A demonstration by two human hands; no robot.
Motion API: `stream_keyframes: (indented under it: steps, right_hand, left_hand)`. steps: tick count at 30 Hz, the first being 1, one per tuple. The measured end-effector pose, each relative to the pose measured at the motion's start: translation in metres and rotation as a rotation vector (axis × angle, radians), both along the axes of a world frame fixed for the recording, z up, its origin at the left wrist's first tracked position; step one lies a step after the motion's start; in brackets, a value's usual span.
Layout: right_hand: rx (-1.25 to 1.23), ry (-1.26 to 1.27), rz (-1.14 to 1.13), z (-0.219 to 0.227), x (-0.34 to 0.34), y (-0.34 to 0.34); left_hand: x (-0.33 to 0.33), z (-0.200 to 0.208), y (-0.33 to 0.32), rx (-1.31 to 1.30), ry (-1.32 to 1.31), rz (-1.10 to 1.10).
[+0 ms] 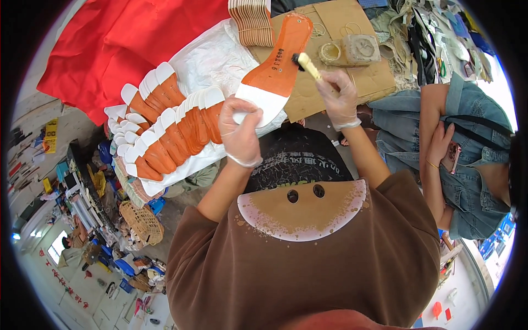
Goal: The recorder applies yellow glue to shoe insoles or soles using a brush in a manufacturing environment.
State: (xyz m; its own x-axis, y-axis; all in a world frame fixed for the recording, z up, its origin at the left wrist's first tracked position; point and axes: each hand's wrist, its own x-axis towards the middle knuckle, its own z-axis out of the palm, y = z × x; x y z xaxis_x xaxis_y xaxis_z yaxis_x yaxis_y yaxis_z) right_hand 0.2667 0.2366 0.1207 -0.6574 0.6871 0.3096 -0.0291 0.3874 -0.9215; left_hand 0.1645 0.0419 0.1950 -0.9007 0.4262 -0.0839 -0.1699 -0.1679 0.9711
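Far on my left a red cloth (126,44) is lying over the table, and beside it a white plastic sheet (212,55) is carrying rows of finished insoles (165,129), each one orange at one end and white at the other, overlapping like tiles. They are sitting just to the left of my left hand (240,130).

I am wearing thin clear gloves on both hands. My left hand is gripping the white end of the insole (276,63) that I am working on, fingers curled over its edge, thumb underneath as far as I can tell. The insole is stretching up and away from that hand, tilting to the right, its orange part reaching out over a sheet of cardboard (341,55). A stack of bare tan insoles (253,22) is standing just above it, at the far edge of the plastic.

My right hand (338,99) is closing around the handle of a small brush (306,64), and the dark bristles are touching the right edge of the orange part, about midway along it. The brush is slanting up and left from my fist.

Further right, on the cardboard, a small round tin (330,53) and a grey square block (361,48) are sitting side by side. At the far right another person in denim (467,137) is sitting close by.
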Motion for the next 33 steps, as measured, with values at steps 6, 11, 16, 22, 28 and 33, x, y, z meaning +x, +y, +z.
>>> stream_keyframes:
  steps: [6,11,16,22,28,33]
  right_hand:
    - [-0.123,-0.156,0.393,0.010,0.013,-0.021]
    - [-0.816,-0.153,0.434,0.007,0.028,-0.002]
    - [-1.115,-0.149,0.164,0.025,0.010,0.005]
    - [-1.221,-0.285,0.151,0.018,0.000,0.012]
    - [-0.865,-0.399,0.433,-0.003,-0.003,0.019]
    - [-0.451,-0.152,0.354,0.007,-0.008,-0.007]
  left_hand:
    - [-0.003,-0.014,0.010,-0.033,0.155,0.144]
    - [-0.016,-0.004,0.013,-0.079,0.285,0.128]
    - [-0.073,-0.007,0.013,-0.424,1.095,-0.275]
    - [-0.103,0.004,0.028,-1.128,1.645,-0.374]
    - [-0.127,-0.008,0.027,-0.944,0.719,-0.702]
    - [-0.137,-0.033,0.021,-0.337,0.054,-0.623]
